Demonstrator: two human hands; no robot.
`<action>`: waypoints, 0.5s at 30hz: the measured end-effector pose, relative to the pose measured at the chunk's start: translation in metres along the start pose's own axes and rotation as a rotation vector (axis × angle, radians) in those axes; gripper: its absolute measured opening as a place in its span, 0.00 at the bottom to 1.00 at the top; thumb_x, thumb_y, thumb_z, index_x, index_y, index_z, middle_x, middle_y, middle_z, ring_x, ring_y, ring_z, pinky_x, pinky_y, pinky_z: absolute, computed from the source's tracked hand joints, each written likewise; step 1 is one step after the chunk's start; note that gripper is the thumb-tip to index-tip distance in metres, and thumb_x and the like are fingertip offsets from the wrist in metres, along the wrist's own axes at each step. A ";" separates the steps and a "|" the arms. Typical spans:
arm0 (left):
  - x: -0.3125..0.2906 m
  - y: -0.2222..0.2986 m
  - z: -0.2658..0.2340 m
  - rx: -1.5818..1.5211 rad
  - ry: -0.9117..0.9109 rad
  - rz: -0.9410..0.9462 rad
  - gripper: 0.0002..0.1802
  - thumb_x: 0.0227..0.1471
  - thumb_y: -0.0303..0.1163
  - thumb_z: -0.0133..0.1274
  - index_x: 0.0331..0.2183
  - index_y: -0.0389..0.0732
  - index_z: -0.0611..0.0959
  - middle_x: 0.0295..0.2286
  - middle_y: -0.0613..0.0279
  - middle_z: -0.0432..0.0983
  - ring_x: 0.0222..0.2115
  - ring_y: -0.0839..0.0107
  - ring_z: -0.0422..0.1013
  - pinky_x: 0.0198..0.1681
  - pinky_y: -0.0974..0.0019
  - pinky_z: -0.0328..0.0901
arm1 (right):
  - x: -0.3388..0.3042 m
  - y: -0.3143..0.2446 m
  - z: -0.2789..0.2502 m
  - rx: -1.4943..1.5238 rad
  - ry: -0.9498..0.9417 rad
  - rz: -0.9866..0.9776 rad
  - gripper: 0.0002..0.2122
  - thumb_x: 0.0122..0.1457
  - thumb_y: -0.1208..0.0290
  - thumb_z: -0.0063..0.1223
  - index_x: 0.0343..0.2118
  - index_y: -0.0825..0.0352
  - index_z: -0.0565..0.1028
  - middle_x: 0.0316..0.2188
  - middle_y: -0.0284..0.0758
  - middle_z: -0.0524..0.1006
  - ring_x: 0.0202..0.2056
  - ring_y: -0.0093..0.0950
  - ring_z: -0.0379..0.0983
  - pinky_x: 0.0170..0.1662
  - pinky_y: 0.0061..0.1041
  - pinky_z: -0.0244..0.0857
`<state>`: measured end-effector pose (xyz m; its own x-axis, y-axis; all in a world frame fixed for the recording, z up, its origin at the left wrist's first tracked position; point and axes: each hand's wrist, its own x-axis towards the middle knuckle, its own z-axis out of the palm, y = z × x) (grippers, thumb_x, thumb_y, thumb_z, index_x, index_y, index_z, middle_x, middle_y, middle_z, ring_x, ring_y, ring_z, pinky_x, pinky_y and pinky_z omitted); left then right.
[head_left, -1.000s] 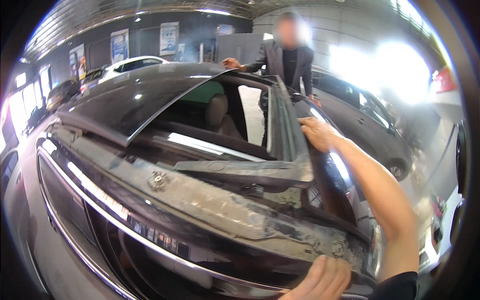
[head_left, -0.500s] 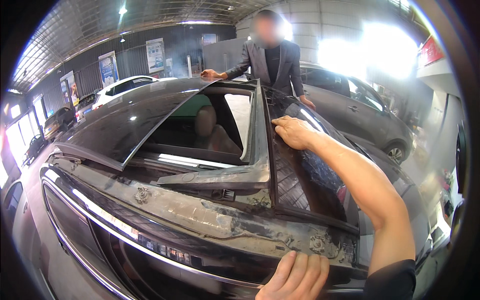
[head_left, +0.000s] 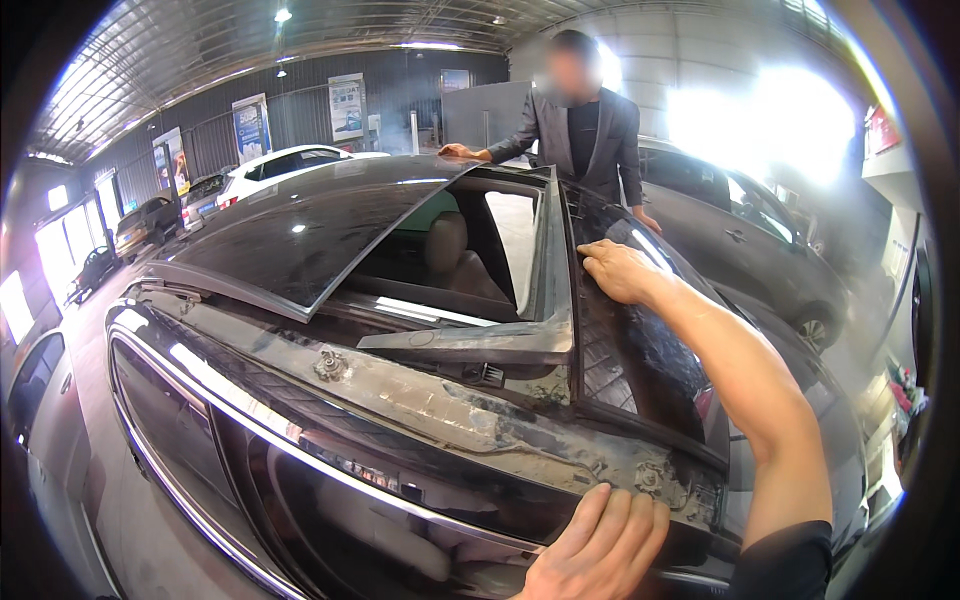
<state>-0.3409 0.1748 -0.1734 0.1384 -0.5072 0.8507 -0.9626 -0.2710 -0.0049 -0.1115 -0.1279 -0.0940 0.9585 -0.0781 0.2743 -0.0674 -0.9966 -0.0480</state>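
A dark car with an open sunroof (head_left: 430, 260) fills the middle of the view. My right hand (head_left: 622, 272) reaches across to the front edge of the rear glass roof panel (head_left: 640, 340). Its fingers are bent together, with the tips at the dark strip along that edge. Near the lower edge my left hand (head_left: 605, 545) lies over the side of the car roof, fingers stretched forward onto the bare, dirty roof rail (head_left: 430, 405). The front glass panel (head_left: 310, 235) is tilted up at its rear edge. The undersides of both my hands are hidden.
Across the car a person (head_left: 575, 130) in a grey jacket has one hand on the front panel and the other by the rear panel. A dark car (head_left: 720, 215) stands behind that person. A white car (head_left: 290, 165) and a silver car (head_left: 45, 400) are at the left.
The view has turned, so the car and the person sit farther right in the picture. Both my hands keep their places on the car.
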 end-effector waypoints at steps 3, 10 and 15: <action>-0.003 -0.001 0.005 0.009 0.030 0.007 0.22 0.46 0.34 0.50 0.43 0.33 0.79 0.40 0.50 0.74 0.45 0.55 0.72 0.57 0.49 0.63 | 0.003 0.001 0.005 -0.003 0.015 -0.014 0.25 0.67 0.59 0.30 0.63 0.60 0.67 0.64 0.41 0.66 0.63 0.44 0.63 0.64 0.47 0.57; 0.000 0.001 0.000 0.079 -0.067 -0.007 0.18 0.47 0.34 0.53 0.41 0.38 0.81 0.38 0.58 0.75 0.43 0.63 0.73 0.57 0.56 0.64 | -0.002 -0.004 -0.002 -0.033 0.009 -0.045 0.24 0.67 0.59 0.31 0.63 0.63 0.68 0.63 0.43 0.67 0.63 0.43 0.63 0.63 0.48 0.58; 0.002 0.006 0.006 0.136 -0.075 -0.060 0.14 0.48 0.33 0.53 0.38 0.43 0.82 0.34 0.65 0.77 0.40 0.71 0.75 0.55 0.63 0.66 | -0.004 0.000 0.002 0.002 0.018 -0.035 0.25 0.68 0.58 0.32 0.64 0.62 0.67 0.65 0.42 0.65 0.64 0.44 0.62 0.64 0.52 0.56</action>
<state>-0.3451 0.1672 -0.1751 0.2163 -0.5451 0.8100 -0.9123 -0.4083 -0.0311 -0.1148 -0.1274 -0.0968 0.9550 -0.0441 0.2934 -0.0339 -0.9986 -0.0397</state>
